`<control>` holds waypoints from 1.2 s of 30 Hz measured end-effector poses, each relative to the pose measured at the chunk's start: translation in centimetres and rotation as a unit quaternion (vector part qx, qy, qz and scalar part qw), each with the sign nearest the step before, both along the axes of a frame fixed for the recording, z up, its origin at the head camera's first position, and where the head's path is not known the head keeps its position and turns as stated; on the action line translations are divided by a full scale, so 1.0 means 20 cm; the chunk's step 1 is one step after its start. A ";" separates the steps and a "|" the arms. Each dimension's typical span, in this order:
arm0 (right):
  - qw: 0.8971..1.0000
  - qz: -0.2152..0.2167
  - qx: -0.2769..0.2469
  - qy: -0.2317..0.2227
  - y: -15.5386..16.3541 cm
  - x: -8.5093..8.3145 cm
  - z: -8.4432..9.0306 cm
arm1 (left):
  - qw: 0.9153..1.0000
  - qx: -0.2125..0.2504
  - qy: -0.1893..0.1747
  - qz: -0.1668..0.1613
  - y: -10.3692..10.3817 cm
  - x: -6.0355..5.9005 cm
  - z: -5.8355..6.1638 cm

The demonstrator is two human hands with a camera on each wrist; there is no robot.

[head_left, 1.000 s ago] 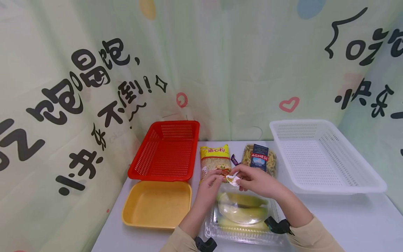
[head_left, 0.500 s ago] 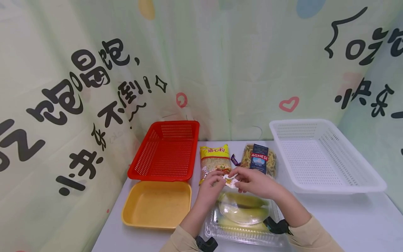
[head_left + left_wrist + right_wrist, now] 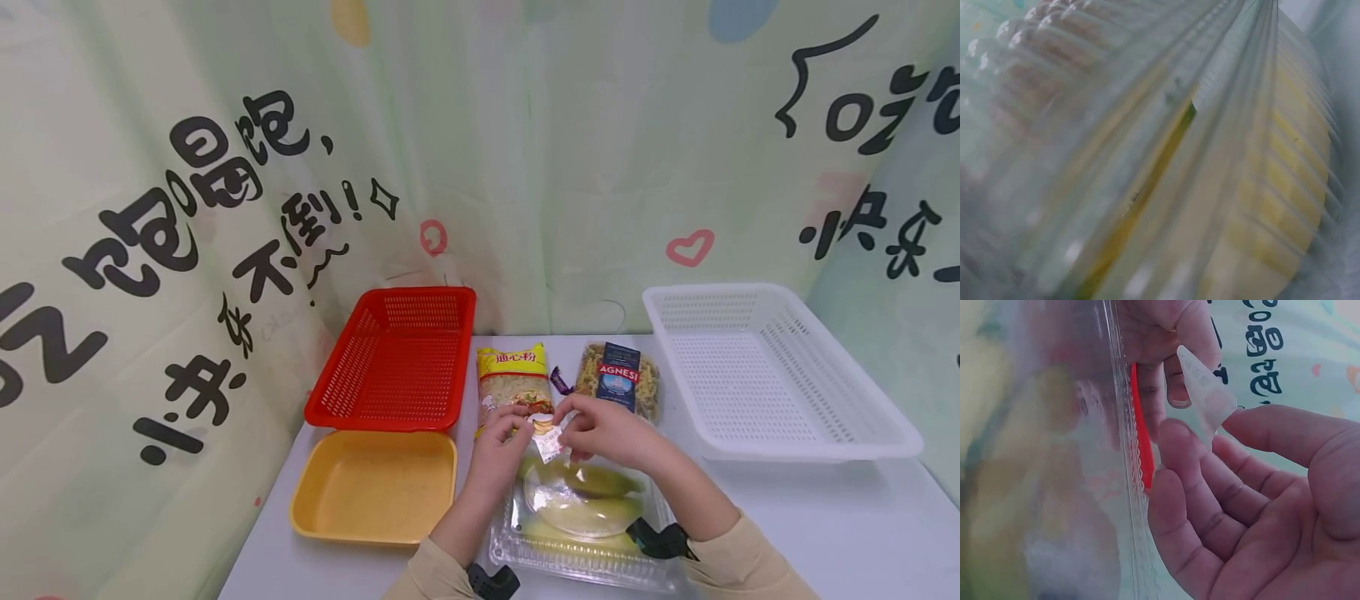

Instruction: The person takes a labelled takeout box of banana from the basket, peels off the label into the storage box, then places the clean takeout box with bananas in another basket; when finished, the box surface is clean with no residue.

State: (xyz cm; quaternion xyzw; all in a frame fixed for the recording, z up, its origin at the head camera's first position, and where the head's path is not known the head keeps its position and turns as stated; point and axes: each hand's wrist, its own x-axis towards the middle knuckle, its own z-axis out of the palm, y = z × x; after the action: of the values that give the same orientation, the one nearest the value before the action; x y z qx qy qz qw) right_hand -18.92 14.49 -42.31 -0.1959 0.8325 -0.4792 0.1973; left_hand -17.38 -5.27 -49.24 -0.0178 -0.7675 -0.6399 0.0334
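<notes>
A clear plastic clamshell box (image 3: 585,557) with bananas (image 3: 592,508) inside lies at the table's near edge. Just above its far end, both hands hold a small white sticker (image 3: 547,440). My left hand (image 3: 517,425) pinches the sticker's upper part. My right hand (image 3: 573,421) pinches the sticker (image 3: 1207,394) between thumb and forefinger, beside the box's clear rim (image 3: 1119,462). The left wrist view is filled by the blurred ribbed box wall (image 3: 1116,125) with yellow banana (image 3: 1272,206) behind it; no hand shows there.
A red basket (image 3: 393,362) and a yellow tray (image 3: 373,487) stand at the left, and a white basket (image 3: 765,375) at the right. A yellow pasta bag (image 3: 512,379), a blue-labelled pasta bag (image 3: 618,379) and a small purple wrapper (image 3: 558,381) lie behind the hands. A printed curtain backs the table.
The hands have shifted slightly left and away from me. The sticker, earlier crumpled between them, now hangs down flat over the box.
</notes>
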 end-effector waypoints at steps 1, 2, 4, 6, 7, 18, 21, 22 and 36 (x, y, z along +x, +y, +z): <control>1.000 0.002 -0.005 0.000 0.00 0.00 0.00 | 1.000 0.001 0.000 -0.001 0.00 0.00 0.00; 1.000 0.004 -0.009 -0.001 0.00 0.00 -0.01 | 1.000 0.004 -0.002 -0.001 0.00 0.00 0.00; 1.000 0.005 -0.014 -0.004 0.00 -0.01 -0.01 | 1.000 0.009 -0.005 -0.003 0.00 0.00 0.00; 1.000 0.011 -0.018 -0.003 0.00 -0.01 -0.02 | 1.000 0.010 -0.010 -0.004 0.00 0.00 0.00; 1.000 0.015 -0.020 0.000 0.00 -0.01 -0.02 | 1.000 0.010 -0.012 -0.004 0.00 0.00 0.00; 0.999 0.025 0.001 0.037 0.00 -0.01 -0.01 | 1.000 -0.009 0.012 -0.014 0.00 0.00 0.00; 0.998 0.023 0.015 0.050 0.00 -0.01 -0.01 | 0.999 -0.032 0.004 -0.013 -0.01 0.01 0.01; 0.998 0.022 0.018 0.052 0.00 -0.02 -0.02 | 0.999 -0.039 0.001 -0.014 -0.02 0.01 0.02; 0.998 0.009 0.017 0.060 0.02 -0.02 -0.02 | 0.995 -0.062 0.070 -0.020 -0.29 0.08 0.22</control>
State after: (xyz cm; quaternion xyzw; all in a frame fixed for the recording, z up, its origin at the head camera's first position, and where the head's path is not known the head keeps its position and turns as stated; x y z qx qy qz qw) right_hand -19.30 14.81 -42.70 -0.2281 0.8490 -0.4509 0.1548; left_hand -15.70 -11.08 -44.91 -0.0798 -0.8012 -0.5885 0.0730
